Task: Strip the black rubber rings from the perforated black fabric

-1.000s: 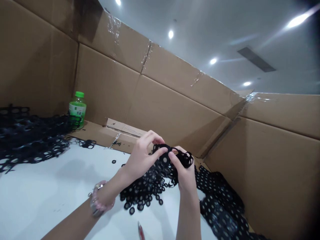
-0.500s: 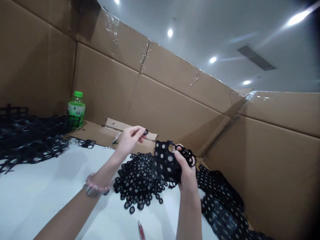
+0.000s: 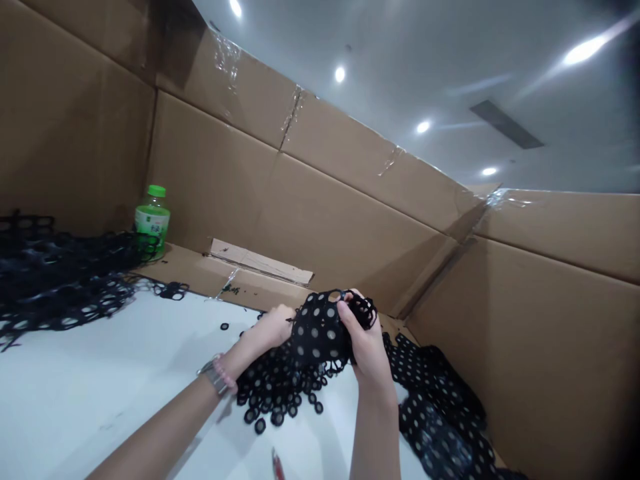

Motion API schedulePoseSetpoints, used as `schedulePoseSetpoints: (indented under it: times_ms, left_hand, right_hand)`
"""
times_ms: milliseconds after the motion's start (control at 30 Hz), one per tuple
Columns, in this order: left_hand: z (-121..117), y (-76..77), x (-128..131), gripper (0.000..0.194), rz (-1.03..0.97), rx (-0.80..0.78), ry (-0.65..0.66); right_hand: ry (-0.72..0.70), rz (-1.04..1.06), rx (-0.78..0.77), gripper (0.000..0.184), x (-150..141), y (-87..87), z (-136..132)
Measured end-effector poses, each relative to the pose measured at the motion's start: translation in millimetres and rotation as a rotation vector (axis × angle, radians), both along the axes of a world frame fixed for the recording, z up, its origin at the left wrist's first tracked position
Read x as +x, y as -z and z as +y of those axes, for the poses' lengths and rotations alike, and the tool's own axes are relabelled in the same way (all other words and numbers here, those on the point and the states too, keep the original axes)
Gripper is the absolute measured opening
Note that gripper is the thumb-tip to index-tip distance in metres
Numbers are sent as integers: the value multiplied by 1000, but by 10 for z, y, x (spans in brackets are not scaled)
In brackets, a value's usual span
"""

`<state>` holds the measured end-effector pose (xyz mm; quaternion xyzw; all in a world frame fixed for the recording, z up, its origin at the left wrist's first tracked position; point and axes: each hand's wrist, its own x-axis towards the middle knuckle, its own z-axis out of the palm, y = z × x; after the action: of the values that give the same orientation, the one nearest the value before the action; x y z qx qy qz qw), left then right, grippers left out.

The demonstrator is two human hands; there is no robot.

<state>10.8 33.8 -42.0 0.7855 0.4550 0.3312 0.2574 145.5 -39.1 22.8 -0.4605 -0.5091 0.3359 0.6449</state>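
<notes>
My right hand (image 3: pixel 367 330) grips a black sheet (image 3: pixel 317 330) with rows of pale round dots, thumb on the front. A bunched lattice of empty black loops (image 3: pixel 364 310) sticks out at its thumb. My left hand (image 3: pixel 275 325), with a pink bead bracelet and a silver band at the wrist, is closed at the sheet's left edge; its fingertips are mostly hidden. Below both hands lies a heap of small black rings with pale centres (image 3: pixel 273 390) on the white table top (image 3: pixel 165 360). One loose black ring (image 3: pixel 225 327) lies left of the heap.
Black perforated scrap netting (image 3: pixel 65 273) is piled at the left beside a green bottle (image 3: pixel 153 223). More black dotted sheets (image 3: pixel 440 400) lie at the right. A red pen (image 3: pixel 277 465) is at the front. Cardboard walls (image 3: pixel 350 220) and a cardboard strip (image 3: pixel 260 262) stand behind.
My left hand has come down and right from above the heap to the sheet's edge; the ring it pinched now appears on the table left of the heap. The sheet has shifted slightly left.
</notes>
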Motion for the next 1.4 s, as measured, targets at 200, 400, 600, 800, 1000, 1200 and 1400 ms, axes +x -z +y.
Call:
schedulePoseSetpoints:
  times_ms: [200, 400, 600, 800, 1000, 1200, 1400]
  left_hand:
    - [-239, -462, -145, 41, -268, 253, 23]
    - [-517, -627, -35, 35, -256, 228, 271]
    - [-210, -549, -366, 34, -250, 317, -98]
    - [126, -23, -273, 36, 383, 74, -57]
    - [100, 258, 122, 25, 470, 22, 28]
    - [-205, -287, -54, 44, 42, 266, -65]
    - [-505, -554, -32, 37, -209, 218, 163]
  right_hand:
    - [-22, -240, 167, 12, -32, -13, 53]
    - [-127, -240, 170, 10, -50, -10, 53]
    - [58, 184, 84, 27, 145, -54, 1]
    - [-44, 304, -17, 28, 106, -65, 91]
    - [47, 39, 4, 24, 57, 15, 210]
    - [72, -191, 110, 19, 57, 78, 260]
    - [-23, -159, 201, 14, -79, 87, 228]
